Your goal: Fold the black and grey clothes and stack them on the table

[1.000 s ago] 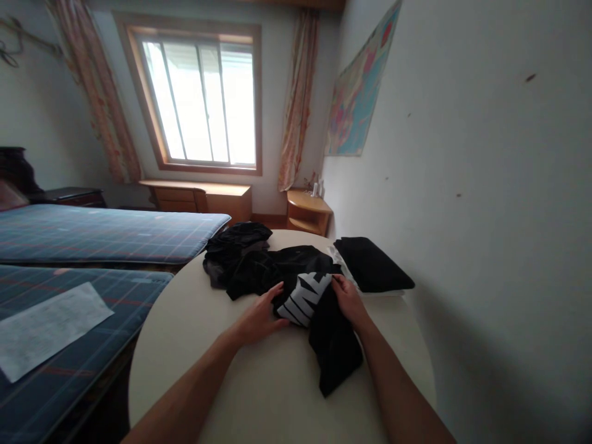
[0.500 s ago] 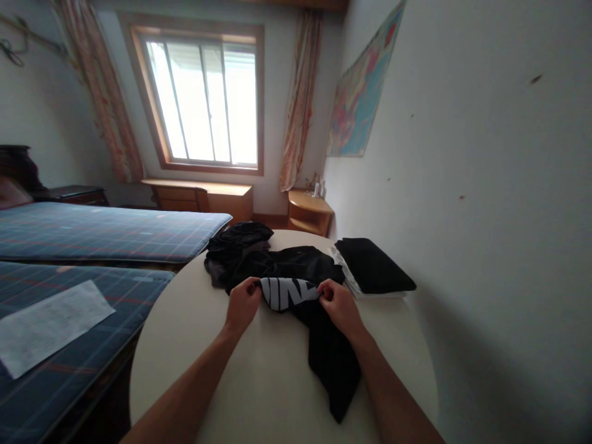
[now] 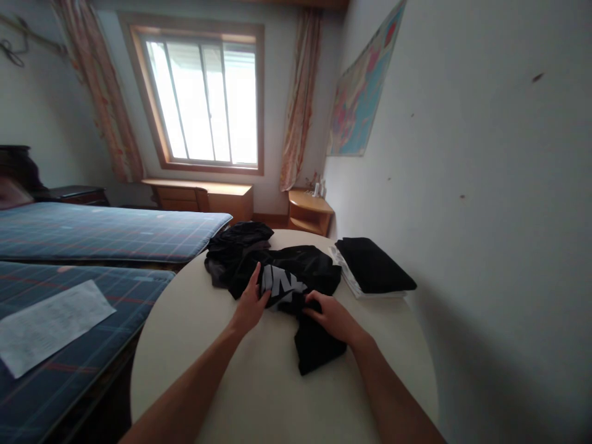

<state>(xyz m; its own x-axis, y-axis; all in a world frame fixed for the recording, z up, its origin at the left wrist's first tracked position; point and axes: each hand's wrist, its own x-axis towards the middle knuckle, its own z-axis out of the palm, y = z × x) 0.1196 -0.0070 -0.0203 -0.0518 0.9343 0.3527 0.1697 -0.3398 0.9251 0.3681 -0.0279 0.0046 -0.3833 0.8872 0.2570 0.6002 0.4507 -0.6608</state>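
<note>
A black shirt (image 3: 281,282) with large pale grey letters lies bunched on the round cream table (image 3: 185,364). At its left end my left hand (image 3: 250,306) holds the cloth between thumb and fingers, close to the letters. My right hand (image 3: 329,316) grips the dark fabric right of the letters, its fingertips partly lost against the black. One part of the shirt drapes toward me below the right hand and rests on the tabletop.
More crumpled dark clothing (image 3: 238,237) is heaped at the table's far left. Folded black clothing (image 3: 374,265) over white cloth sits at the right, near the wall (image 3: 499,259). Left of the table are mattresses (image 3: 106,231), with a paper sheet (image 3: 53,324) on the nearer one.
Both hands have shifted: the right one moved down and slightly left, and the left one down. The lettered part sags and creases, and the hanging part is drawn up shorter.
</note>
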